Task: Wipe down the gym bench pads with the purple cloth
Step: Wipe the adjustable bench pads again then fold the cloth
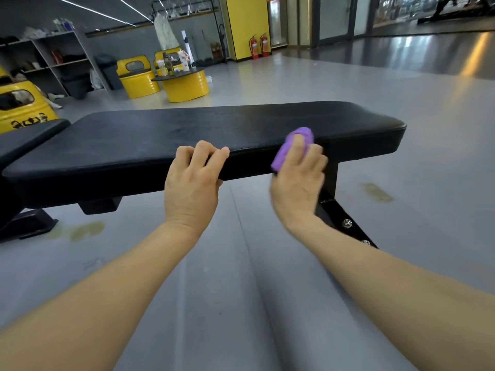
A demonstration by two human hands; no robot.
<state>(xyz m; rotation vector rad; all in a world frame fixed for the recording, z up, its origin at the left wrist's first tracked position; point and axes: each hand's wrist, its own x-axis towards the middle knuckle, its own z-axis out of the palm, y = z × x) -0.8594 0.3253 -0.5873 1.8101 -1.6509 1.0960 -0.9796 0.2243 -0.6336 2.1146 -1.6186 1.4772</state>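
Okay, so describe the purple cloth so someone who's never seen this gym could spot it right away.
Find the long black bench pad in the middle of the grey floor. On its near edge, toward the right end, the right hand presses a bunched purple cloth. It is the only purple thing among black padding and yellow drums.

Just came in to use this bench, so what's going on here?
A person is wiping the bench pad. The right hand presses a bunched purple cloth against the pad's near edge, toward its right end. The left hand grips that same edge nearer the middle, empty, apparently for support. A second pad at the far left is untouched right now.
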